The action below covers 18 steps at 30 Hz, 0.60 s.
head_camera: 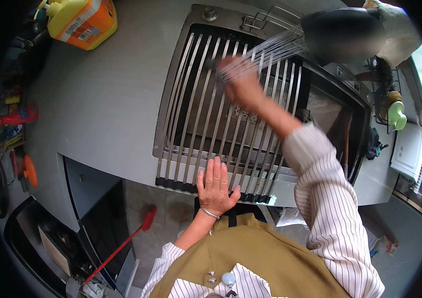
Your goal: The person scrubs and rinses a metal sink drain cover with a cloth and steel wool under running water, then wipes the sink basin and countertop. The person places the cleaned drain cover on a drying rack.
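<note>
A roll-up drying rack of metal rods [185,123] lies across a steel sink basin, its black end strip over the counter's front edge. My left hand [214,186] rests flat on the near ends of the rods, its fingers together and pointing away from me. My right hand [239,80] is above the far half of the rack, blurred by motion. Its fingers are curled around something dark that is too blurred to name. Water streams [281,46] run from a dark blurred object [345,35] at the upper right to my right hand.
A yellow pump jug [84,26] stands at the back left of the grey counter [103,97]. Right of the rack is a second basin [326,108]. A wire rack [267,18] lies behind the sink. A red-handled brush [121,244] leans below on the left.
</note>
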Motion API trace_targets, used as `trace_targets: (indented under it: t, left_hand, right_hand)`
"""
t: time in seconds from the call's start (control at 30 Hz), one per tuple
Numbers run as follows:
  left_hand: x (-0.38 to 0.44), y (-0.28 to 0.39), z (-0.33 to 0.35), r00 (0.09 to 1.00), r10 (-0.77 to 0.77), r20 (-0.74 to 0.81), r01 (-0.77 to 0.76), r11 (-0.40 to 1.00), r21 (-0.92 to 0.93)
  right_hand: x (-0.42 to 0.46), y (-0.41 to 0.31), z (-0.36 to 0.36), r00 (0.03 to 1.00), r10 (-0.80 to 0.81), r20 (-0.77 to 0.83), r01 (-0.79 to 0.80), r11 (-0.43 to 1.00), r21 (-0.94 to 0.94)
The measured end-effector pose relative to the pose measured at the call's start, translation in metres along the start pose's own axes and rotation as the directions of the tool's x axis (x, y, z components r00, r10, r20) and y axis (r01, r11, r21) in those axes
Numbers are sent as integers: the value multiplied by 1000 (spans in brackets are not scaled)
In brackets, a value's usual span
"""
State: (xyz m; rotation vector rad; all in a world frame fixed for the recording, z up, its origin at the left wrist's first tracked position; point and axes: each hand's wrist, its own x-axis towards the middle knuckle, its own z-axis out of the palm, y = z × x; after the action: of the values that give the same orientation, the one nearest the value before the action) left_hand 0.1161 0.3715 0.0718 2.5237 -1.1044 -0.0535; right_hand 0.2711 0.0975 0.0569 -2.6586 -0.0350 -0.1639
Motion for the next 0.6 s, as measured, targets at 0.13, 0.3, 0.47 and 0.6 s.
trace_targets:
  t: [0.13, 0.3, 0.47, 0.6]
  left_hand:
    - [-3, -1, 1, 1000, -13, 26, 13, 1000, -15]
    - [2, 1, 1, 999, 24, 24, -24, 1000, 1]
    - [-1, -1, 2, 1000, 10, 10, -10, 1000, 10]
    - [-3, 1, 2, 1000, -5, 16, 5, 1000, 1]
  right_hand:
    - [-69, -71, 24, 969, -241, -45, 244, 967, 77]
    - [9, 22, 1, 992, -51, -120, 43, 997, -69]
    - [-20, -13, 16, 985, -106, -135, 110, 994, 23]
    - [-82, -76, 20, 972, -236, -21, 236, 963, 129]
